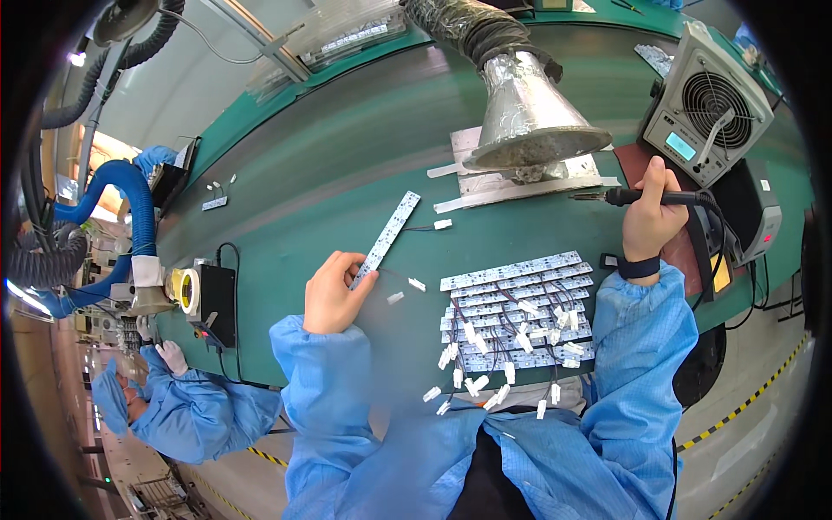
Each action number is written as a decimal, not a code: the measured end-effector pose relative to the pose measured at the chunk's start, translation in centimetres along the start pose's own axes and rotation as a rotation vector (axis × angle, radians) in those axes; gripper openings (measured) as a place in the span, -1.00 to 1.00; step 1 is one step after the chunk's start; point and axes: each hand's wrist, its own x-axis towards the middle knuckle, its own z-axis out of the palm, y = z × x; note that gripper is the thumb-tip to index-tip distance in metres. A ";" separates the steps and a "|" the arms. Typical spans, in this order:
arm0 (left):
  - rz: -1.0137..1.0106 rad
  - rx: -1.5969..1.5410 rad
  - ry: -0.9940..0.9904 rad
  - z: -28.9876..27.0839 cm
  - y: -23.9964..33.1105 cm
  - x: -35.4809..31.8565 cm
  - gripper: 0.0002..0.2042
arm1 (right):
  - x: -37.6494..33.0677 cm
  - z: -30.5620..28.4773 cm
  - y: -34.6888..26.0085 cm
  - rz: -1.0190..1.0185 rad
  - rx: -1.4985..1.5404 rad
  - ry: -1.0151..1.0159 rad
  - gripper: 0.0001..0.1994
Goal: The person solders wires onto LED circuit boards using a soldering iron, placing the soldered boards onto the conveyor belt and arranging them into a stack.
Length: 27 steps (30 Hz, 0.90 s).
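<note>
Between the thumb and fingers of my left hand (336,292) is the lower end of a narrow white circuit board strip (386,236), tilted up to the right. Thin leads with small white connectors (443,224) trail from its side. My right hand (654,215) is closed round the handle of a soldering iron (620,198), whose tip points left above the mat. A dark strap circles that wrist. Between my forearms lies a stack of similar circuit board strips (511,271), laid in overlapping rows, with many wired white connectors hanging toward me.
A metal fume hood (542,113) on a foil-wrapped duct stands over a taped plate (485,186). At right are a fan unit (715,104) and a soldering station (754,212). A black box with a yellow tape roll (186,290) stands left, near a co-worker in blue (195,407).
</note>
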 end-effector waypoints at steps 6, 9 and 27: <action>-0.085 -0.109 0.218 0.8 -0.9 0.7 -0.81 | -0.1 0.2 0.0 0.006 -0.012 -0.012 -0.58; -0.209 -0.241 0.346 2.3 -0.6 2.6 -0.78 | 0.0 0.3 -0.5 0.022 0.002 0.017 -0.58; 0.396 -0.185 -0.361 3.8 8.0 1.5 -0.62 | -0.1 0.4 -0.5 0.023 0.006 0.026 -0.58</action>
